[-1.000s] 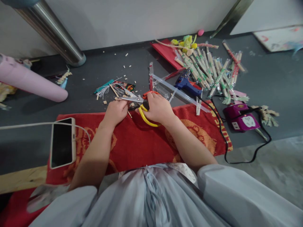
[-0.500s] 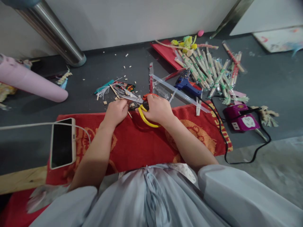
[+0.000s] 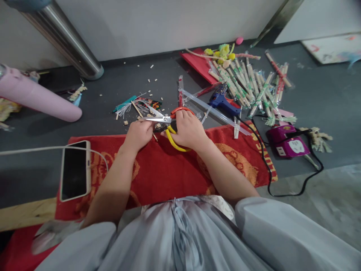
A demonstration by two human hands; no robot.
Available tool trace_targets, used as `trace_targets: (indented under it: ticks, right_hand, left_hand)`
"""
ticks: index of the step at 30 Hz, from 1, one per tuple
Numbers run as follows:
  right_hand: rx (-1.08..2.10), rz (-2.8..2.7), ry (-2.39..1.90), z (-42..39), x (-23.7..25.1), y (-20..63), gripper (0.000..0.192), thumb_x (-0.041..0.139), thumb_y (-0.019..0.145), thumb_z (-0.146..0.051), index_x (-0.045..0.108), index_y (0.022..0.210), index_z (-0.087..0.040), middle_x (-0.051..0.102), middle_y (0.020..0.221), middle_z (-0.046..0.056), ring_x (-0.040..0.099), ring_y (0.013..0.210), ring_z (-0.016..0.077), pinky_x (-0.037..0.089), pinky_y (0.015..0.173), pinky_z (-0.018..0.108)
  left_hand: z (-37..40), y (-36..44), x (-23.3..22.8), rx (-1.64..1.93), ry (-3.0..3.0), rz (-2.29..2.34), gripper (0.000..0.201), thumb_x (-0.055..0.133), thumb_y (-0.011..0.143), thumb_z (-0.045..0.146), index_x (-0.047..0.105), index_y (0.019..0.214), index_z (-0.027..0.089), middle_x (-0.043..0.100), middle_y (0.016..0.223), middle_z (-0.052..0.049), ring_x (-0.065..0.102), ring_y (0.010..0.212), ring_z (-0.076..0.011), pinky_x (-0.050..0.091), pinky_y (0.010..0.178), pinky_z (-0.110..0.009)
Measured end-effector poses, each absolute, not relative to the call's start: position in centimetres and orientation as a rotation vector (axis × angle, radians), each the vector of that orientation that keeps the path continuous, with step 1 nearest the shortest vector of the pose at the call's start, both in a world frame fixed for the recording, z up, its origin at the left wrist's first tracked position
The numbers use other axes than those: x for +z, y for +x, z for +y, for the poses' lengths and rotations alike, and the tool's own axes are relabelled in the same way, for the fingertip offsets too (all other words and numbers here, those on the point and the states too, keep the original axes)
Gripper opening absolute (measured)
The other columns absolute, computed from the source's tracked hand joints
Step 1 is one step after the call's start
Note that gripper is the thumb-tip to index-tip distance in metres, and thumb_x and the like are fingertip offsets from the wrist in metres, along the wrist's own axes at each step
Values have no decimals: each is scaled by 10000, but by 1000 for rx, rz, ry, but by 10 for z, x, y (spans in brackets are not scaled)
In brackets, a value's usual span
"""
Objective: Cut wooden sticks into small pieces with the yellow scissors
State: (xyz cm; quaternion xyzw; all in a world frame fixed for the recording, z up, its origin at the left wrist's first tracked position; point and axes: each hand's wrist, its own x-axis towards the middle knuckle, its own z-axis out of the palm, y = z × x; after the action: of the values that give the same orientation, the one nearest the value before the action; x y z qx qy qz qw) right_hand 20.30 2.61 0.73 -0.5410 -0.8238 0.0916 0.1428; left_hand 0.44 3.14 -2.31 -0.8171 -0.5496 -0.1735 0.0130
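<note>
My right hand (image 3: 189, 128) is closed round the handles of a pair of scissors (image 3: 175, 143), one loop yellow and the other orange. The scissor blades are parted and point left, just above my left hand (image 3: 138, 135). That hand has its fingers pinched on a thin wooden stick (image 3: 155, 137), whose end shows beside the fingertips; the rest of it is covered. Small cut wooden bits (image 3: 125, 122) lie scattered round the blades. Beyond my left hand are a bundle of white strands (image 3: 126, 108) and another length of stick (image 3: 136, 108).
A red towel (image 3: 163, 169) lies under my forearms, with a phone (image 3: 75, 171) on its left. Wrapped chopsticks (image 3: 239, 81), a blue glue gun (image 3: 224, 103) and a purple power adapter (image 3: 286, 141) with a black cord are at right. A pink bottle (image 3: 42, 94) lies left.
The scissors have opened wider, with the orange loop lifting away from the yellow one. My left hand has stayed almost in place.
</note>
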Motion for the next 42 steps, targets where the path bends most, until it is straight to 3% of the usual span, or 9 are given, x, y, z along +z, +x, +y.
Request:
trace_targets:
  ticks: [8, 23, 32, 42]
  right_hand:
    - [265, -2417, -1574, 26, 9, 204, 778, 359, 754, -777, 523, 1065, -83, 605, 1074, 194, 555, 1018, 318, 411, 875, 391]
    - [355, -2403, -1630, 26, 17, 203, 610, 419, 819, -620, 534, 1121, -102, 636, 1107, 176, 596, 1002, 305, 434, 829, 375]
    - [379, -2404, -1701, 24, 20, 201, 624, 407, 825, -630, 549, 1139, -110, 654, 1086, 155, 624, 980, 293, 466, 780, 366]
    - [390, -2396, -1606, 25, 15, 205, 669, 402, 822, -662, 529, 1144, -90, 636, 1105, 165, 592, 1027, 298, 433, 869, 382]
  left_hand:
    - [31, 6, -20, -481, -2610, -1720, 288, 366, 810, 193, 650, 776, 155, 718, 866, -96, 669, 811, -216, 499, 737, -334]
    - [30, 6, -19, -481, -2565, -1677, 262, 376, 823, 186, 636, 805, 165, 677, 741, -73, 637, 694, -190, 442, 615, -288]
    - [29, 7, -15, -476, -2611, -1750, 297, 340, 856, 203, 620, 934, 148, 687, 898, -115, 639, 804, -223, 466, 683, -327]
    - [30, 8, -18, -510, -2604, -1770, 295, 356, 832, 189, 636, 923, 168, 697, 878, -89, 639, 792, -204, 475, 691, -312]
